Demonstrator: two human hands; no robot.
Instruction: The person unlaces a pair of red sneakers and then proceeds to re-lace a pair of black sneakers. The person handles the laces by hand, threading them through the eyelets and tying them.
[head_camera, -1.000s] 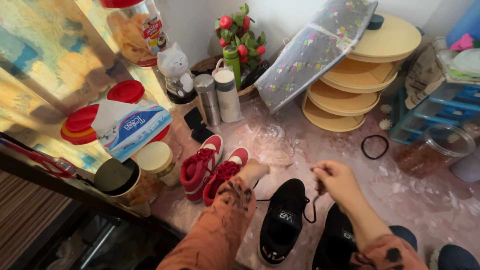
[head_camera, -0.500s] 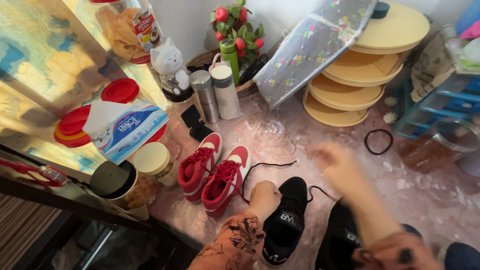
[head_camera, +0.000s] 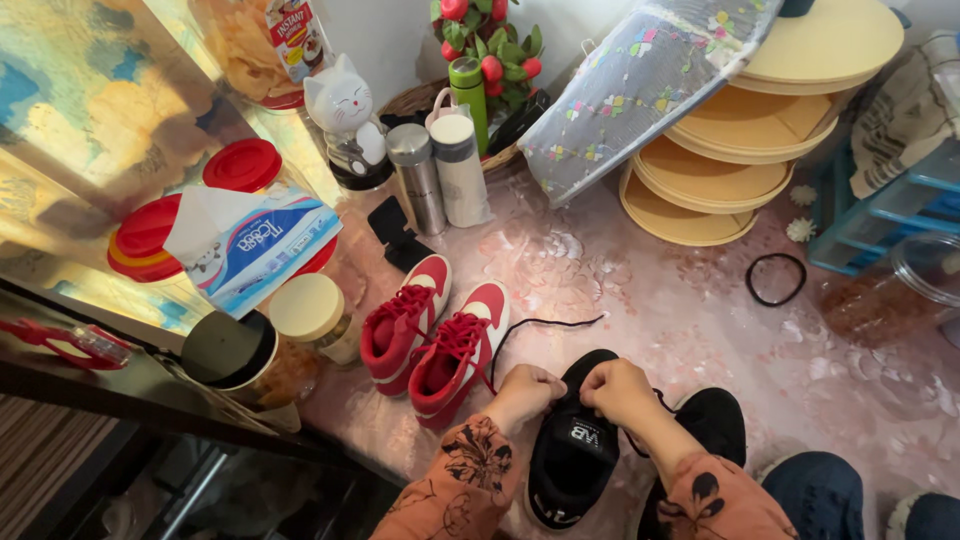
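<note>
Both hands meet over the tongue of the black sneaker (head_camera: 572, 450), which lies directly under the fingers, its long axis running away from the person with the toe pointing toward the far wall. The left hand (head_camera: 527, 390) is curled shut, pinching the black lace (head_camera: 540, 323); the lace runs up and away from its fingers in a loop across the pink floor (head_camera: 700, 320). The right hand (head_camera: 617, 390) is also closed on the lacing at the tongue, knuckles up, just beside the left. A second black sneaker (head_camera: 715, 425) lies to the right of the fingers, largely hidden by the forearm. Left of the fingers stands a pair of red sneakers (head_camera: 435, 335), toes pointing away. Further left, a cream-lidded jar (head_camera: 310, 315) shows brownish contents.
</note>
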